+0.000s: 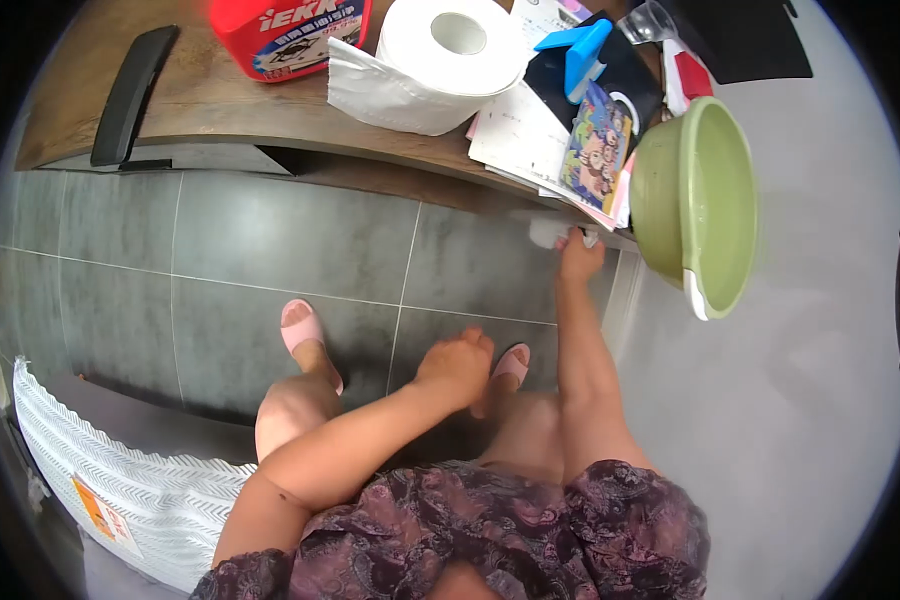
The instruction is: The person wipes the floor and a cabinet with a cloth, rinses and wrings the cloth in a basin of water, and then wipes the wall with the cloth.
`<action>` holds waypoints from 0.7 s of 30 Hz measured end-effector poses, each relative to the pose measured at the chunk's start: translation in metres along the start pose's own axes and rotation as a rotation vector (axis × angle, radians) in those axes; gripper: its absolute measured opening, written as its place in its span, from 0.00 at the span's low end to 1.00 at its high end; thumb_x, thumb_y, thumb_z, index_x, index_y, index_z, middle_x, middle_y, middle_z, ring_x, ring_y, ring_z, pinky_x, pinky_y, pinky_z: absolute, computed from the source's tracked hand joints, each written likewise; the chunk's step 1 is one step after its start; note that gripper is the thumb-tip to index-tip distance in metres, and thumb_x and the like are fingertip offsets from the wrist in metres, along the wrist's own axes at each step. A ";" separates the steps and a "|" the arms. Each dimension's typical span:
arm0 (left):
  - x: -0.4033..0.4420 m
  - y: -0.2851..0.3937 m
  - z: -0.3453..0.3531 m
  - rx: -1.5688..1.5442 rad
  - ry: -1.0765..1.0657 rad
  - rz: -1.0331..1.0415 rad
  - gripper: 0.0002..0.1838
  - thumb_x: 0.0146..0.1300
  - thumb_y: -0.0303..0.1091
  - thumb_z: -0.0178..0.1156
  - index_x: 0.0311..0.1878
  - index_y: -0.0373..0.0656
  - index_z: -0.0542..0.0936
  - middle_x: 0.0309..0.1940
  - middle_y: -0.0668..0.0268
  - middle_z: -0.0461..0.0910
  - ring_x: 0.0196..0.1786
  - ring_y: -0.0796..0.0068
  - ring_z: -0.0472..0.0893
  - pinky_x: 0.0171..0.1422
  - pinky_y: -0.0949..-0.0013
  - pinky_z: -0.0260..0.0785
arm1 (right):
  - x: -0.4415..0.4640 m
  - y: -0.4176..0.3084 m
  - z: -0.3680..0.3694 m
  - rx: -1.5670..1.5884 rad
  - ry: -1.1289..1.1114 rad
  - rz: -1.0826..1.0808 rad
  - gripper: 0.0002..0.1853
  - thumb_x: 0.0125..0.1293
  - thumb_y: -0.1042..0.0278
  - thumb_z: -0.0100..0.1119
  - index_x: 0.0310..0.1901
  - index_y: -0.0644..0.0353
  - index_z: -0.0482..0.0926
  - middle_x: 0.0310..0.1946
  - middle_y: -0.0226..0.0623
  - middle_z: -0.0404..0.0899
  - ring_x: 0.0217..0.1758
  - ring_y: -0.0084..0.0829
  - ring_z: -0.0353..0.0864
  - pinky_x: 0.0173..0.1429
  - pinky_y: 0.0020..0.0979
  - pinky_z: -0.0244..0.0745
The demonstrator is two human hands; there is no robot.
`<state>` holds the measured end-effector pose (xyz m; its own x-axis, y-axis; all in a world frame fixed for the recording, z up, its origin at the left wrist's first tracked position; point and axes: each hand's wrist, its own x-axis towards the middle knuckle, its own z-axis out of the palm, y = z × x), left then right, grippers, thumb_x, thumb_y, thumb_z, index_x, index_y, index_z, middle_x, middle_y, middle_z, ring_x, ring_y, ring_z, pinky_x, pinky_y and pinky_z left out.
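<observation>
The right hand [580, 262] is closed on a white wad [545, 234], which pokes out past the fingers; it is perhaps tissue or cloth, but too blurred there to be sure. The wad is just below the front edge of the surface [240, 120], near its right end. The left hand [457, 368] hangs in front of the body, well apart from the right, its fingers curled inward; whether anything lies inside them cannot be told.

Just above the right hand, papers [520, 130] jut over the surface's edge, with a colourful picture booklet [597, 150] on them. Behind the booklet is a blue plastic piece [582, 65], and farther back a clear cup [650, 20] lies by the wall. A green basin [658, 180] is right of the booklet, its opening facing the right of the view and a white tab [696, 296] on its rim.

Left of the papers stands a large paper roll [450, 75], then a red bottle [290, 45] with a printed label, and, farther left, a long black object [135, 95].

Below, pink slippers [303, 325] are on the feet, over grey floor tiles [290, 235]. At the lower left hangs a white patterned cloth [160, 500] bearing an orange card [100, 512].
</observation>
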<state>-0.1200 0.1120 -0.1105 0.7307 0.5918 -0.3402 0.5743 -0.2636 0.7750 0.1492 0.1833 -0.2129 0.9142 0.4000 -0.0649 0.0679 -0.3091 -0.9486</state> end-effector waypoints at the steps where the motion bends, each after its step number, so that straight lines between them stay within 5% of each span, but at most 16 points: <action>1: -0.001 -0.001 0.000 0.008 0.012 0.001 0.14 0.50 0.35 0.56 0.38 0.36 0.70 0.42 0.52 0.70 0.39 0.53 0.76 0.42 0.58 0.70 | 0.002 -0.012 -0.007 0.023 0.035 -0.011 0.11 0.49 0.77 0.54 0.34 0.71 0.66 0.22 0.40 0.73 0.15 0.27 0.73 0.14 0.24 0.68; 6: -0.007 -0.003 -0.016 0.087 -0.017 -0.016 0.15 0.51 0.35 0.56 0.39 0.36 0.71 0.43 0.53 0.70 0.42 0.55 0.75 0.47 0.59 0.69 | -0.006 -0.073 -0.069 0.206 -0.108 0.136 0.13 0.50 0.76 0.53 0.39 0.65 0.67 0.28 0.37 0.73 0.15 0.25 0.71 0.17 0.22 0.69; 10: -0.009 -0.016 -0.024 0.139 -0.024 -0.061 0.17 0.52 0.37 0.56 0.42 0.37 0.73 0.46 0.53 0.71 0.46 0.56 0.74 0.50 0.61 0.68 | -0.056 -0.109 -0.132 0.122 -0.367 0.364 0.17 0.51 0.74 0.48 0.45 0.57 0.67 0.35 0.38 0.73 0.26 0.28 0.75 0.22 0.24 0.72; 14: -0.026 -0.035 -0.032 0.016 0.100 -0.058 0.20 0.52 0.39 0.56 0.47 0.38 0.73 0.48 0.52 0.71 0.48 0.55 0.74 0.51 0.61 0.67 | -0.114 -0.134 -0.166 0.428 -0.598 0.444 0.22 0.48 0.77 0.44 0.48 0.56 0.66 0.42 0.37 0.72 0.40 0.32 0.74 0.36 0.31 0.73; 17: -0.058 -0.025 -0.041 -0.349 0.154 -0.059 0.23 0.53 0.42 0.58 0.49 0.39 0.72 0.46 0.56 0.73 0.49 0.62 0.74 0.50 0.64 0.67 | -0.165 -0.163 -0.178 0.566 -0.789 0.495 0.28 0.45 0.81 0.41 0.54 0.57 0.63 0.48 0.37 0.69 0.49 0.36 0.70 0.49 0.38 0.69; 21: -0.113 0.001 -0.045 -1.009 0.027 -0.094 0.24 0.55 0.45 0.58 0.52 0.41 0.70 0.47 0.63 0.73 0.47 0.70 0.74 0.48 0.66 0.68 | -0.229 -0.188 -0.174 0.621 -0.947 0.446 0.30 0.44 0.83 0.39 0.55 0.59 0.61 0.49 0.38 0.68 0.52 0.37 0.68 0.54 0.40 0.65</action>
<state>-0.2184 0.0789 -0.0475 0.6827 0.5978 -0.4202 0.0399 0.5438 0.8383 -0.0036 -0.0010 0.0339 0.1374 0.9157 -0.3777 -0.6181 -0.2187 -0.7550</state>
